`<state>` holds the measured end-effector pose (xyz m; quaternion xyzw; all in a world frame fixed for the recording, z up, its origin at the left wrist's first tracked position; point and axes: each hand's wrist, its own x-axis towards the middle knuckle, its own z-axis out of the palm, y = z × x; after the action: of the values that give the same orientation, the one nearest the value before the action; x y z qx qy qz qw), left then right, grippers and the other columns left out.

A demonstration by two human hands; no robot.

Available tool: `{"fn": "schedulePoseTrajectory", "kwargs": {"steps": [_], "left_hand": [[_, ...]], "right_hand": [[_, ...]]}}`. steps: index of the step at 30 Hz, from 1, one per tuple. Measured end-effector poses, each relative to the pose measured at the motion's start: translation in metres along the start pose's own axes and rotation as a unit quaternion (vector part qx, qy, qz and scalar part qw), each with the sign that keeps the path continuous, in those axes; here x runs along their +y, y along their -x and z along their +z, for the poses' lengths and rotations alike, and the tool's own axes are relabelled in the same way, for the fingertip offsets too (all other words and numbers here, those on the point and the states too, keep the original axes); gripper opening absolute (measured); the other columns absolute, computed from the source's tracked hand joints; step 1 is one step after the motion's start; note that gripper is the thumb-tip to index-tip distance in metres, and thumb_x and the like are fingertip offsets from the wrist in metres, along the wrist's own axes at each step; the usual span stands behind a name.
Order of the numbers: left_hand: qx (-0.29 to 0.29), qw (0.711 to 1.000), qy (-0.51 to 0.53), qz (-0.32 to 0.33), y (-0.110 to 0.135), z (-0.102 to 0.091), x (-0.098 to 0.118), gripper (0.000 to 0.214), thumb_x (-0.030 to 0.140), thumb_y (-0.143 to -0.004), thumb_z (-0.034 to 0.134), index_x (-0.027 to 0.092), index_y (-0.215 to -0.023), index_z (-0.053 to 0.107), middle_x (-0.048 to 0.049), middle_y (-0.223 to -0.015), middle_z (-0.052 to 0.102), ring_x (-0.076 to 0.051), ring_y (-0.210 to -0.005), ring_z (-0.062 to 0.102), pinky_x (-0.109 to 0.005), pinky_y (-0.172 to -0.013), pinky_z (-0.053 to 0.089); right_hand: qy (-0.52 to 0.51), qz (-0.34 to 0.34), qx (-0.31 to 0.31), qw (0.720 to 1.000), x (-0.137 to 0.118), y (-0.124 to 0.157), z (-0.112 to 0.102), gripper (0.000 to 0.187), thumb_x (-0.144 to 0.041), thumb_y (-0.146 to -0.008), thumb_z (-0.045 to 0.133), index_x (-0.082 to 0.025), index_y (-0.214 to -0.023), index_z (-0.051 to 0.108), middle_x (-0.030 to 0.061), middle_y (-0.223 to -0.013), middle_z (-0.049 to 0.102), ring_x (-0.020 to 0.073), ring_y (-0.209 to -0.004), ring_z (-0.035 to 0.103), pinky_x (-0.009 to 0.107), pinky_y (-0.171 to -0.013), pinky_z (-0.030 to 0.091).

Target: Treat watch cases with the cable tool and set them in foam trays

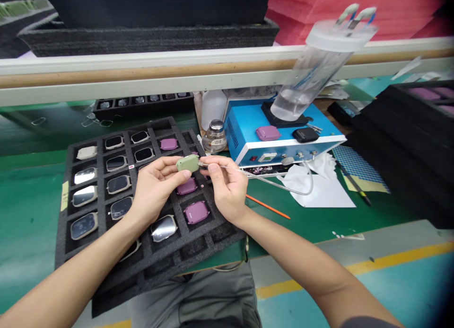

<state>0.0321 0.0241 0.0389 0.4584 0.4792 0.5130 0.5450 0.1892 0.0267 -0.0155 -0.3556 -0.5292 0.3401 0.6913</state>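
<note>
My left hand [158, 179] grips a small light-green watch case [189, 163] above a black foam tray [101, 209]. Pinched in my right hand [229, 186] is a thin clear tube [262, 179], its tip at the right edge of the green case. From there the tube loops across to the front of a blue machine [241, 124]. The tray's compartments hold watches with dark or shiny faces, such as one watch [118, 184], and purple cases [196, 212]. My hands and forearms cover part of the tray.
On the machine stand a clear cylinder of liquid [294, 101], a purple case [268, 133] and a black case [305, 135]. Beside it are a glass bottle [214, 137] and white paper [324, 190]. An orange stick [268, 206] lies near my right wrist. A shelf edge [142, 77] crosses behind.
</note>
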Motion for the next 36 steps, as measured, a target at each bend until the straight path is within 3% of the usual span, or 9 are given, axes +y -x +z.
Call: {"fn": "schedulePoseTrajectory", "kwargs": {"steps": [22,28,30,32,34,36], "left_hand": [[-0.001,1.000,0.003,-0.006,-0.001,0.000,0.002,0.042,0.023,-0.062,0.095,0.015,-0.098,0.075,-0.0074,-0.099,0.081,-0.017,-0.086,0.074,-0.024,-0.079,0.058],[-0.011,0.998,-0.066,-0.020,0.001,-0.001,0.014,0.037,0.027,-0.065,0.090,0.014,-0.095,0.073,-0.0082,-0.097,0.078,-0.018,-0.084,0.072,-0.029,-0.079,0.058],[-0.012,0.994,-0.108,-0.021,-0.014,-0.007,0.017,0.034,0.026,-0.070,0.084,0.014,-0.098,0.070,-0.0082,-0.096,0.077,-0.019,-0.081,0.071,-0.031,-0.075,0.058],[0.015,0.986,-0.163,0.022,-0.042,-0.017,0.018,0.034,0.020,-0.074,0.077,0.016,-0.106,0.065,-0.0056,-0.091,0.074,-0.019,-0.080,0.070,-0.032,-0.073,0.056],[0.072,0.955,-0.266,0.107,-0.078,-0.029,0.017,0.039,0.012,-0.073,0.072,0.018,-0.111,0.064,-0.0020,-0.083,0.068,-0.019,-0.080,0.066,-0.033,-0.079,0.054],[0.107,0.924,-0.340,0.135,-0.114,-0.038,0.014,0.035,0.010,-0.074,0.069,0.018,-0.108,0.067,-0.0028,-0.082,0.066,-0.022,-0.086,0.064,-0.038,-0.088,0.051]], "right_hand": [[-0.009,0.000,-0.004,1.000,0.001,0.000,0.000,0.020,-0.038,-0.100,0.060,-0.023,-0.102,0.072,0.0063,-0.104,0.076,0.0188,-0.096,0.074,0.033,-0.081,0.066],[-0.017,-0.003,-0.006,1.000,-0.003,0.005,-0.001,0.019,-0.038,-0.100,0.061,-0.023,-0.102,0.072,0.0065,-0.107,0.075,0.0204,-0.101,0.074,0.036,-0.086,0.065],[-0.019,-0.005,-0.001,1.000,-0.003,0.007,-0.002,0.018,-0.037,-0.100,0.061,-0.023,-0.102,0.072,0.0062,-0.107,0.075,0.0205,-0.104,0.073,0.037,-0.088,0.065],[-0.022,-0.001,0.004,1.000,-0.002,0.008,-0.002,0.017,-0.036,-0.099,0.062,-0.023,-0.101,0.072,0.0059,-0.106,0.075,0.0202,-0.104,0.074,0.037,-0.088,0.065],[-0.024,0.004,0.005,1.000,-0.001,0.008,-0.002,0.017,-0.035,-0.099,0.062,-0.023,-0.101,0.072,0.0059,-0.106,0.075,0.0198,-0.102,0.074,0.035,-0.085,0.065],[-0.019,0.008,0.004,1.000,0.000,0.007,-0.001,0.017,-0.036,-0.099,0.062,-0.022,-0.101,0.073,0.0061,-0.105,0.076,0.0194,-0.100,0.075,0.034,-0.083,0.066]]}}
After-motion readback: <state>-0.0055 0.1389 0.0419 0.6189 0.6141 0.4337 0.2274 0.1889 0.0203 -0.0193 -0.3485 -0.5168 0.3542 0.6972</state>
